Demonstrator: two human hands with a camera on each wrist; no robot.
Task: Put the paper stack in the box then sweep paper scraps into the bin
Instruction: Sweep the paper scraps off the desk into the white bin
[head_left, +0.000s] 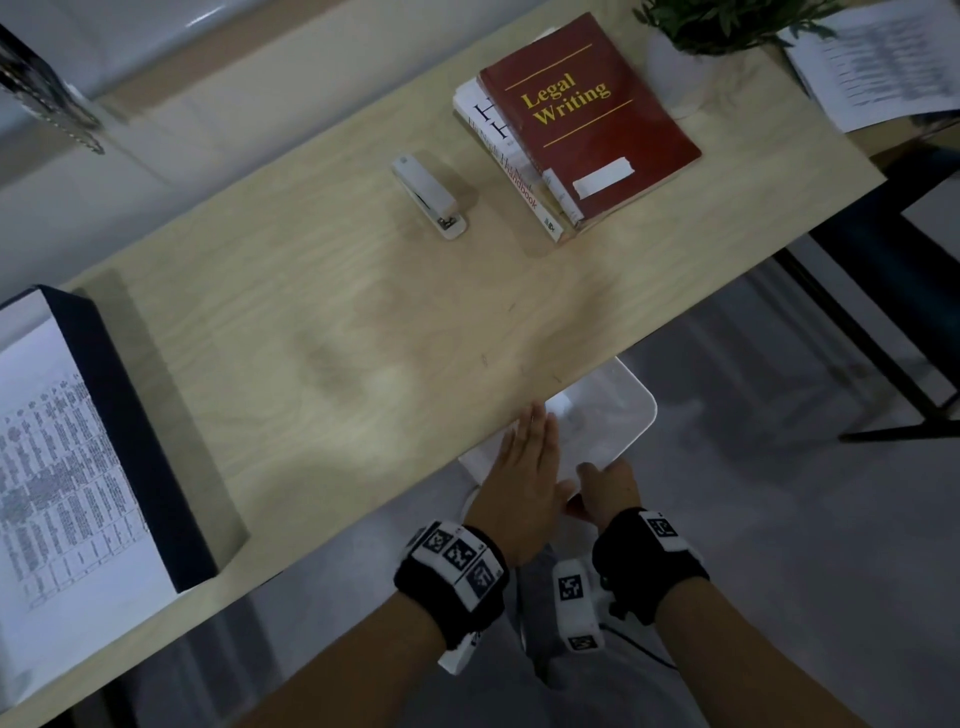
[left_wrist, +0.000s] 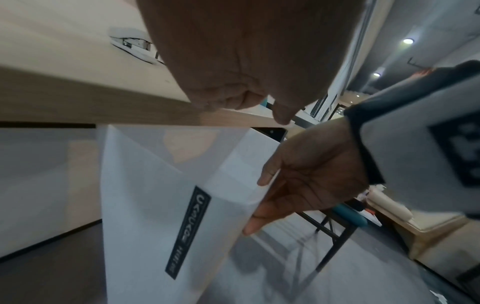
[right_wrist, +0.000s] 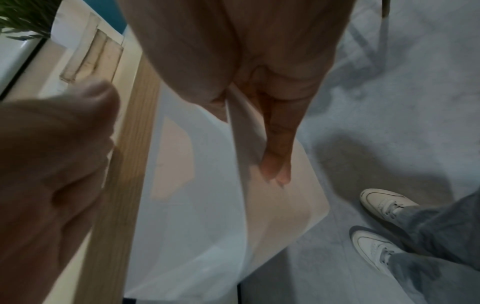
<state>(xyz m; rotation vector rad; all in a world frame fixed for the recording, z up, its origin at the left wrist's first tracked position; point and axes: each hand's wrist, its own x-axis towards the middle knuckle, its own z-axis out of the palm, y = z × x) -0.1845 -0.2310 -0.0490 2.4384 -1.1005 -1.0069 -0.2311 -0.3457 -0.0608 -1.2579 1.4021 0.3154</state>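
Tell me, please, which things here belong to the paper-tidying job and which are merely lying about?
Belonging to the job:
paper stack
box
bin, gripped at its rim by the right hand
left hand, flat at the desk edge

Lying about:
stapler
red book
potted plant

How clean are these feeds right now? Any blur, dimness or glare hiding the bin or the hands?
Head view: dim and soft, left hand flat at the desk edge, printed papers smeared. Left wrist view: bin label streaked by blur, ceiling lights flare, right hand readable. Right wrist view: hazy, low contrast, close-up left hand out of focus.
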